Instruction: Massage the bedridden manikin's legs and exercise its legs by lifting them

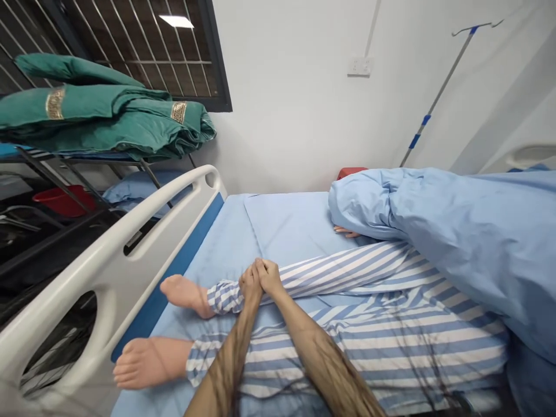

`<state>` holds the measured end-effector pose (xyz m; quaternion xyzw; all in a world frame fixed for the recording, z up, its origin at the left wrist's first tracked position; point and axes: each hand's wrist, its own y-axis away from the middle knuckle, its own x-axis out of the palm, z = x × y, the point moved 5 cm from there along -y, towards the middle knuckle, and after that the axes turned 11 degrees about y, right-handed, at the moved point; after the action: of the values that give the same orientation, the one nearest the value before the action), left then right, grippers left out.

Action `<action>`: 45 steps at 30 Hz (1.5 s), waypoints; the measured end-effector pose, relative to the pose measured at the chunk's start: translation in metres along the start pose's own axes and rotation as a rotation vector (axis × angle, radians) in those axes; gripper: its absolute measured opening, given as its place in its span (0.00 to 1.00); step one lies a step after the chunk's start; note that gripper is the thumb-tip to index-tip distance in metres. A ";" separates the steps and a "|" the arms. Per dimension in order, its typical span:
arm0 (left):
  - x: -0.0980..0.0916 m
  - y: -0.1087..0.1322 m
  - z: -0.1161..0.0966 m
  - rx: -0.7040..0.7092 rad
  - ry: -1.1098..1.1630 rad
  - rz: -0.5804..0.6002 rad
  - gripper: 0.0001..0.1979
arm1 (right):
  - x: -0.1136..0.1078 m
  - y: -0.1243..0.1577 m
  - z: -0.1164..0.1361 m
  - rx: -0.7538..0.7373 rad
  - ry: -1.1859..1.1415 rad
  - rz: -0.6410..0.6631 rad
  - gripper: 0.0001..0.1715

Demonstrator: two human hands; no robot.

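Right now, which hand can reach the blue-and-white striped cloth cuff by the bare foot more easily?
Left, probably: the left hand touches the blue-and-white striped trouser cuff beside the bare foot, while the right hand sits farther up the leg.

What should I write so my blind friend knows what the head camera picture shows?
The left hand and right hand grip the blue-and-white striped trouser leg of someone lying on a blue hospital bed, just above the bare foot. A white bed rail runs alongside, and a blue quilt covers the person's upper body.
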<state>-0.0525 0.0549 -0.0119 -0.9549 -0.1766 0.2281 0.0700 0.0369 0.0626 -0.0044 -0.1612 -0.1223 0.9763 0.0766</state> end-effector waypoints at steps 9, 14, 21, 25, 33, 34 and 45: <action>0.003 0.006 -0.011 0.035 0.003 0.057 0.19 | -0.055 -0.026 0.066 -0.079 0.087 0.005 0.27; 0.005 0.009 -0.014 0.014 -0.025 0.067 0.20 | -0.068 -0.033 0.075 -0.115 0.133 -0.033 0.27; 0.012 0.007 -0.009 0.081 -0.122 0.042 0.18 | -0.049 -0.006 -0.007 -0.050 0.322 0.002 0.25; 0.012 0.007 -0.010 0.038 -0.164 0.047 0.16 | -0.051 -0.008 -0.010 -0.056 0.282 -0.016 0.27; 0.003 -0.012 -0.041 -0.043 0.050 0.324 0.18 | -0.054 -0.012 -0.002 -0.034 0.160 -0.061 0.26; 0.002 -0.016 -0.050 -0.035 0.082 0.330 0.18 | -0.055 -0.013 -0.003 -0.025 0.130 -0.076 0.25; 0.041 0.003 -0.051 -0.026 0.083 0.044 0.18 | -0.058 -0.014 -0.013 0.031 -0.012 -0.132 0.23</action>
<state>0.0057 0.0641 0.0156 -0.9680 -0.1557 0.1877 0.0599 0.0971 0.0680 0.0041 -0.1459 -0.1180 0.9719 0.1425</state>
